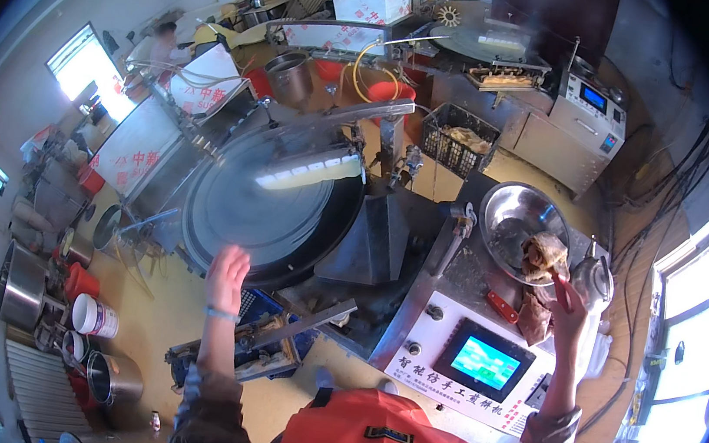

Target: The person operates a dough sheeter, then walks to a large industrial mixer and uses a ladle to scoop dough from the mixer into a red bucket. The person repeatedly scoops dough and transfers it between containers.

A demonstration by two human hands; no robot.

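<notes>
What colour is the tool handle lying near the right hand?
The tool handle is red; the head view shows it best.

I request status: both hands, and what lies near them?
Left hand: grip open, by near edge of round griddle. Right hand: beside brown crumpled pieces, contact unclear. Red-handled tool close by.

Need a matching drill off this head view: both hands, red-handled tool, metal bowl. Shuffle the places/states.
Column 1
1. left hand
2. right hand
3. red-handled tool
4. metal bowl

Column 2
A. lying between the bowl and the lit screen
B. round, silver-coloured, open at the top
C. near the rim of the round dark plate
D. close to the silver kettle

Pairs: 1-C, 2-D, 3-A, 4-B
</notes>
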